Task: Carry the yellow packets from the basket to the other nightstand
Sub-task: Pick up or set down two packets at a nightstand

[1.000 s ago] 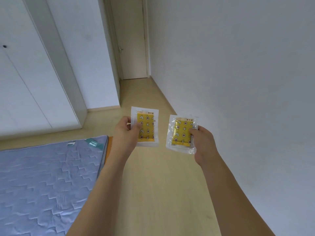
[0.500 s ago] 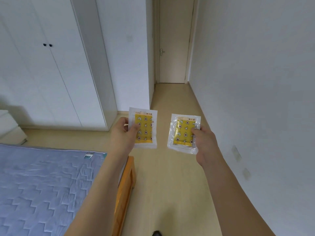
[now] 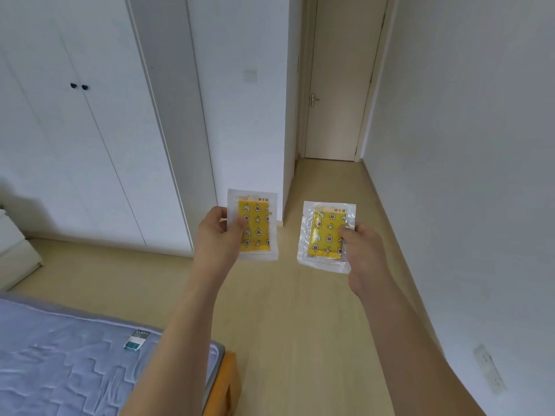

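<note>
Mid-frame: your left hand and right hand each pinch a yellow packet; light, limp, slick film, so grip the sealed edges.

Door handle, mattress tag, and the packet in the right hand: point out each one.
door handle [image 3: 313, 100], head view, on the metal lever.
mattress tag [image 3: 136, 340], head view, on its middle.
right-hand packet [image 3: 326, 235], head view, on its yellow print.

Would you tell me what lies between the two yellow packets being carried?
Nothing: in the head view the left packet and right packet are apart, with only bare wooden floor showing behind the gap.
</note>
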`<state>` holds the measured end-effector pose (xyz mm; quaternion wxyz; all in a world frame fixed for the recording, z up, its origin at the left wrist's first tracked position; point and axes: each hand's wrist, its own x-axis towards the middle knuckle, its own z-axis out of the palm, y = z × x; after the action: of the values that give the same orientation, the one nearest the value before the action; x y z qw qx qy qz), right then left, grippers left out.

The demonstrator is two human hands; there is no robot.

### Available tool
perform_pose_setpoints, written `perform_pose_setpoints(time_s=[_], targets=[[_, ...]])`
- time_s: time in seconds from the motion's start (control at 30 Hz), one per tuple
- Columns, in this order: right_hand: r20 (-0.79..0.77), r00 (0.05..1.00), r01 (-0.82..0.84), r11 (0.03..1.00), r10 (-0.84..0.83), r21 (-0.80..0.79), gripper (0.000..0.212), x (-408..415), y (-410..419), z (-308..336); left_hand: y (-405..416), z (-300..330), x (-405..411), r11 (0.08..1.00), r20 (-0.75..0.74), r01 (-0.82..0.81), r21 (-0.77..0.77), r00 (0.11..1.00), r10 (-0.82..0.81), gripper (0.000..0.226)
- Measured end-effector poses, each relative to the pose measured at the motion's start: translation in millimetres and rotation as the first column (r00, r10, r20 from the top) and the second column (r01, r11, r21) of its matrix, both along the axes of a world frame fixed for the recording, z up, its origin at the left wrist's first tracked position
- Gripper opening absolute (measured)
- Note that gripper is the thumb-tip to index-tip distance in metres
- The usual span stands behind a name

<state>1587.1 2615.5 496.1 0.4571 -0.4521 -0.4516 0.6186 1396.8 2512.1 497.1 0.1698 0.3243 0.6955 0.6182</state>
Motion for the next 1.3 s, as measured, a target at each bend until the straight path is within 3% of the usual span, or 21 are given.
perform_pose_setpoints(time_s=[0.2, 0.33, 0.5, 0.73, 1.1, 1.3], targets=[[-0.026, 0.995, -0.094, 0.996, 0.094, 0.002, 0.022, -97, 147, -20, 127, -17, -82, 0.994, -0.026, -0.107, -0.007, 0.994, 0.107, 0.005], [-0.047, 0.985, -0.164, 0.986, 0.164, 0.003, 0.028, -166, 243, -11, 211, -7, -137, 0.988, -0.119, -0.142, -0.064, 0.984, 0.134, 0.005], [-0.053, 0.962, -0.268, 0.963, 0.268, -0.006, 0.025, -271, 329, -3, 273, 10, -219, 0.957, -0.149, -0.286, -0.048, 0.949, 0.277, 0.007], [0.012, 0.868, -0.497, 0.868, 0.497, -0.029, 0.024, -436, 383, -20, 297, -11, -351, 0.852, -0.027, -0.522, -0.049, 0.853, 0.521, 0.006], [0.019, 0.72, -0.693, 0.717, 0.694, 0.079, 0.027, -729, 414, 20, 307, 18, -607, 0.671, 0.063, -0.736, 0.093, 0.677, 0.734, 0.005], [0.012, 0.6, -0.8, 0.6, 0.8, 0.012, 0.028, -865, 410, 5, 309, 10, -718, 0.606, 0.099, -0.793, 0.066, 0.609, 0.787, 0.002]])
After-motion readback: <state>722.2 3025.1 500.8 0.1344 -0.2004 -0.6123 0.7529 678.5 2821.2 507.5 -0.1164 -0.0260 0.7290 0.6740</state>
